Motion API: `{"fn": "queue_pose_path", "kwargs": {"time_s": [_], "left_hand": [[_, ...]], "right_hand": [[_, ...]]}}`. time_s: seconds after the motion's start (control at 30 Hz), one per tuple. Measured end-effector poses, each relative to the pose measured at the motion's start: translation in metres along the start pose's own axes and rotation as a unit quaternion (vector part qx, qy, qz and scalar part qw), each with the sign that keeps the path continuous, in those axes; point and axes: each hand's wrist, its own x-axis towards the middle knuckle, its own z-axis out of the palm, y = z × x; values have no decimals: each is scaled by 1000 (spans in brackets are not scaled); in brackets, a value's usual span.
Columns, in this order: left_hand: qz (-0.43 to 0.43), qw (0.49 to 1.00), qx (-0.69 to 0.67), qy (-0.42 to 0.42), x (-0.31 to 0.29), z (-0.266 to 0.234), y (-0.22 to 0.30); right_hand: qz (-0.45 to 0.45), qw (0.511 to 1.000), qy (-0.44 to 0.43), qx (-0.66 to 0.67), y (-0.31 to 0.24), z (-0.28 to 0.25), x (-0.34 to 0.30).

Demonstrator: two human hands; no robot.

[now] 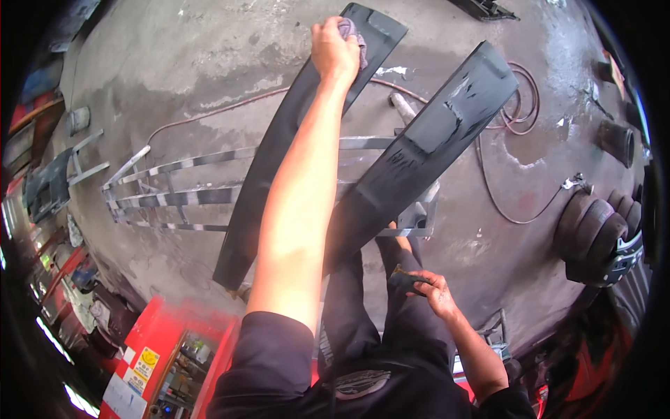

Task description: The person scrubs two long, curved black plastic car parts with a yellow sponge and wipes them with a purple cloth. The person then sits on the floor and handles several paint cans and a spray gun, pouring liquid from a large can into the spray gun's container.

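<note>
The left dark panel lies under the left hand and slants back beneath that forearm toward the body, its near end well behind the hand. The left hand is partly curled, fingers bent over a bunched purple-grey cloth at the panel's far end; bunching probably gives the fingers a padded grip and keeps them off the surface. The arm is almost straight, likely because that end is at full reach.

The right dark panel slants alongside, to the right of the left hand and ahead of the right hand, with wet-looking dark patches on its upper face. The right hand is well apart from the left panel, low beside the leg, its fingers closed round a small dark pad-like piece whose kind I cannot tell; it seems simply held out of the way.

Between the hands and leftward, a metal stand runs beneath both panels, seemingly to keep them off the floor. A reddish hose trails beyond it.
</note>
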Motion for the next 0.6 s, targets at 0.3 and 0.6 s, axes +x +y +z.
{"fn": "queue_pose_path", "kwargs": {"time_s": [0.3, 0.6], "left_hand": [[-282, 957, -72, 10, -127, -114, -90], [99, 995, -17, 8, -46, 14, 18]], "right_hand": [[-6, 999, -18, 50, 17, 14, 4], [-25, 998, 7, 57, 7, 5, 7]]}}
